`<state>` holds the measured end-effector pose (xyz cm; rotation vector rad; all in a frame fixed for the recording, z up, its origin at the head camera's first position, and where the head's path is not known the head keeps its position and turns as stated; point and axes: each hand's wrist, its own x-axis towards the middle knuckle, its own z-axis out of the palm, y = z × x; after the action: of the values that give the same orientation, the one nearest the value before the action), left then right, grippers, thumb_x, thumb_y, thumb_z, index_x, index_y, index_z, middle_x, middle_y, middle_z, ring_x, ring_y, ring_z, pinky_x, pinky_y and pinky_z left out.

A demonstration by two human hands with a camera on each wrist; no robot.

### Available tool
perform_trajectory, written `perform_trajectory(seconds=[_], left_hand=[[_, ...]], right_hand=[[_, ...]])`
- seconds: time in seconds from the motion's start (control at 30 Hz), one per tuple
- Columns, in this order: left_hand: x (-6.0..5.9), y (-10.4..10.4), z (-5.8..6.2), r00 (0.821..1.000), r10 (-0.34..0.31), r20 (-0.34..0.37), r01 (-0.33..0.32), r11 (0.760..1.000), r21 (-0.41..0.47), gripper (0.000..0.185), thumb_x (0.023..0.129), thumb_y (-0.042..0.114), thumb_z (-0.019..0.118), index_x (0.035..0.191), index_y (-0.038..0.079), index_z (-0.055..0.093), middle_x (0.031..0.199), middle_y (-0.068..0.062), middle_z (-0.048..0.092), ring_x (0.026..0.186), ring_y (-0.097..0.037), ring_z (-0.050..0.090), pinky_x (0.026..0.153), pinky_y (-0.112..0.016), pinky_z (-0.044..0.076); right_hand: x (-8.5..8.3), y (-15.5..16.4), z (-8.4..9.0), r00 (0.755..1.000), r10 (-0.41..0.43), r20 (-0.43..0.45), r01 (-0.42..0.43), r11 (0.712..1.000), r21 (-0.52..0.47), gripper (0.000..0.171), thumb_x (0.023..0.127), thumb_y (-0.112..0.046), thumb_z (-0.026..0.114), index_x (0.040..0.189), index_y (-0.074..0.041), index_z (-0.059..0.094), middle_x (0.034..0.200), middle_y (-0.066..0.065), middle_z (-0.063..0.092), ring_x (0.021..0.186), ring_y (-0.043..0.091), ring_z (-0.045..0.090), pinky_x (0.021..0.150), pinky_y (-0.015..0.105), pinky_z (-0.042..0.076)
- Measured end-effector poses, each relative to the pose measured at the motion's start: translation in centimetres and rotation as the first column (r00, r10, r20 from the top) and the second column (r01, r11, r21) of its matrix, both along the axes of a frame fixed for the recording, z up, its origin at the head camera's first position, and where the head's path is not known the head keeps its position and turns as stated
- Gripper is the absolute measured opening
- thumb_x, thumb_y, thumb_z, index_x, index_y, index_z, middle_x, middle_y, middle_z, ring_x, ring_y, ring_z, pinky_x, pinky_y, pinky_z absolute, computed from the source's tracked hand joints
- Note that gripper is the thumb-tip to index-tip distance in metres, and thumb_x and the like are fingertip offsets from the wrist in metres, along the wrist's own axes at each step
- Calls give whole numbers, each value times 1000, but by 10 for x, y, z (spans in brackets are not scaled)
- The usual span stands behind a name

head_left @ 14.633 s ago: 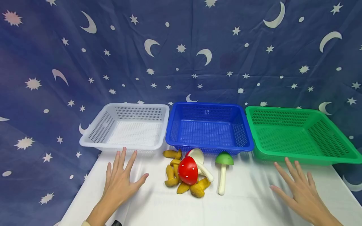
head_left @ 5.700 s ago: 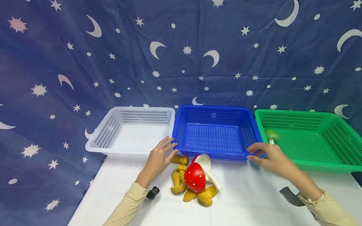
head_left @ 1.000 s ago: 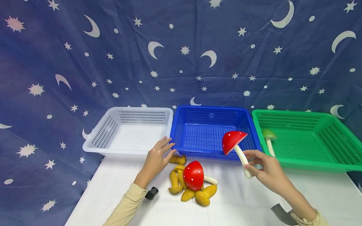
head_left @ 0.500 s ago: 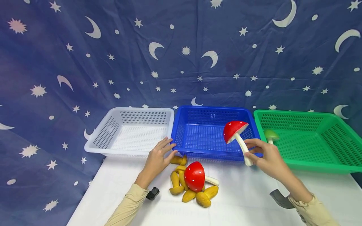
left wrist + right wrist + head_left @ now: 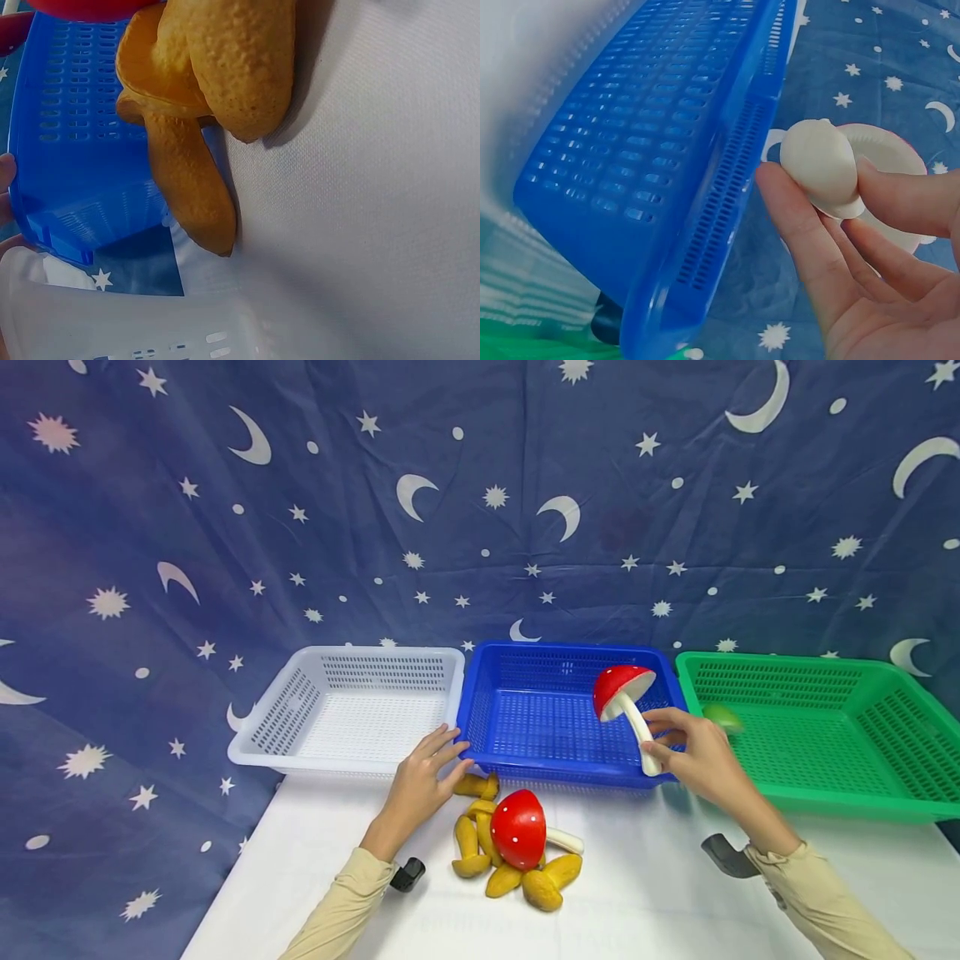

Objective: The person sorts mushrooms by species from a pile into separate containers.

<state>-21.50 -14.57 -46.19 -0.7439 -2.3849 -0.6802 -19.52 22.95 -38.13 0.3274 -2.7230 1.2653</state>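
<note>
My right hand (image 5: pixel 697 756) pinches the white stem of a red-capped toy mushroom (image 5: pixel 619 687) between thumb and fingers, cap up and tilted left, over the right part of the blue basket (image 5: pixel 566 770). In the right wrist view the butt of the mushroom's stem (image 5: pixel 819 165) faces the camera. My left hand (image 5: pixel 422 781) rests with relaxed fingers at the adjoining rims of the white basket (image 5: pixel 322 762) and the blue one. A second red-capped mushroom (image 5: pixel 517 831) lies on the table among several yellow-brown mushrooms (image 5: pixel 543 891); one brown mushroom (image 5: pixel 191 180) shows large in the left wrist view.
At the right stands a green basket (image 5: pixel 862 802); a green-capped mushroom (image 5: pixel 722 719) lies inside near its left wall, stem hidden. All three baskets stand in a row along the back of the white-covered table (image 5: pixel 637 902), before a blue star-and-moon curtain (image 5: pixel 480 460).
The right hand has carried the red-capped mushroom up and farther over the blue basket. Over the longer span, the green-capped mushroom left the table for the green basket. The left hand stays put lately.
</note>
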Motion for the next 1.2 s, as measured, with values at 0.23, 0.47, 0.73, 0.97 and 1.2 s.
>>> perform_trajectory(seconds=[0.23, 0.47, 0.73, 0.97, 1.2], left_hand=[[0, 0, -1, 1000, -8, -19, 8, 1000, 8, 27, 83, 19, 73, 106, 4, 71, 120, -16, 62, 121, -35, 51, 97, -43, 44], [1, 0, 0, 1000, 7, -8, -7, 1000, 0, 27, 84, 19, 73, 107, 4, 71, 121, -15, 62, 121, -34, 51, 97, -43, 44], [0, 0, 0, 1000, 2, -6, -2, 1000, 2, 27, 85, 21, 71, 107, 5, 71, 121, -15, 62, 122, -33, 50, 98, -42, 43], [-1, 1, 0, 1000, 9, 5, -9, 1000, 3, 27, 86, 22, 71, 107, 5, 71, 122, -14, 62, 123, -32, 50, 99, -42, 43], [1, 0, 0, 1000, 5, 6, -5, 1000, 2, 27, 85, 22, 71, 106, 5, 71, 121, -15, 62, 123, -33, 50, 98, -43, 44]], right_hand=[[-17, -1, -6, 999, -31, 30, 31, 1000, -2, 42, 83, 2, 67, 122, 7, 54, 102, 24, 61, 81, 32, 66, 53, 32, 57], [-35, -1, -18, 995, -87, 47, 88, 996, -26, 41, 85, -2, 67, 122, 10, 52, 102, 27, 60, 82, 33, 65, 53, 32, 57], [-52, -3, -36, 990, -125, 69, 128, 991, -33, 37, 84, 1, 65, 118, 13, 54, 99, 27, 61, 77, 31, 64, 54, 35, 57], [-66, -4, -45, 989, -135, 60, 135, 991, 4, 36, 83, 3, 65, 113, 17, 53, 91, 27, 61, 60, 25, 65, 51, 36, 56], [-76, -4, -53, 985, -128, 119, 123, 991, 45, 37, 83, 4, 63, 114, 20, 50, 86, 28, 62, 52, 23, 64, 51, 40, 56]])
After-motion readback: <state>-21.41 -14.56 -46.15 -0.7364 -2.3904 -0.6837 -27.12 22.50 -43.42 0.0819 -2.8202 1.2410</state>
